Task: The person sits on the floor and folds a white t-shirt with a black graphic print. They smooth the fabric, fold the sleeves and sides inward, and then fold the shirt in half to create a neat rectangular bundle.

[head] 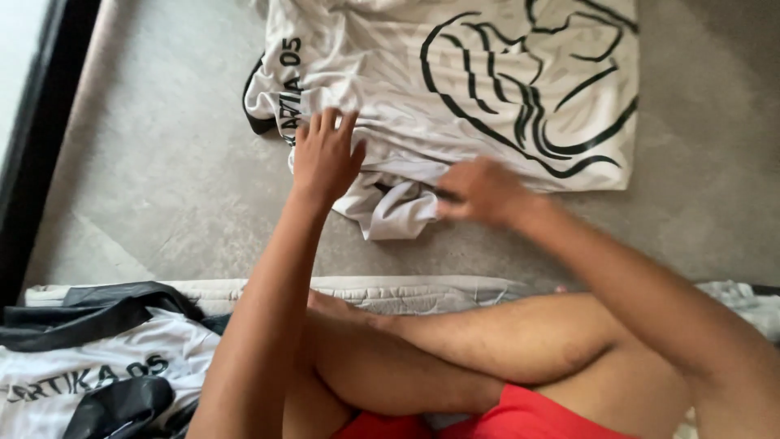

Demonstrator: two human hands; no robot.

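Note:
A white shirt (pixel 455 73) with black line drawing and black lettering lies spread on the grey floor. My left hand (pixel 325 154) rests flat on its left side, fingers together and extended, pressing the fabric. My right hand (pixel 479 191) is blurred and pinches the bunched lower edge of the shirt near a folded sleeve (pixel 394 211).
Grey floor (pixel 162 179) surrounds the shirt. A dark frame (pixel 32 138) runs along the left. I sit cross-legged in red shorts (pixel 520 415) on a pale quilted mat (pixel 406 293). A pile of white and black garments (pixel 89 366) lies at my lower left.

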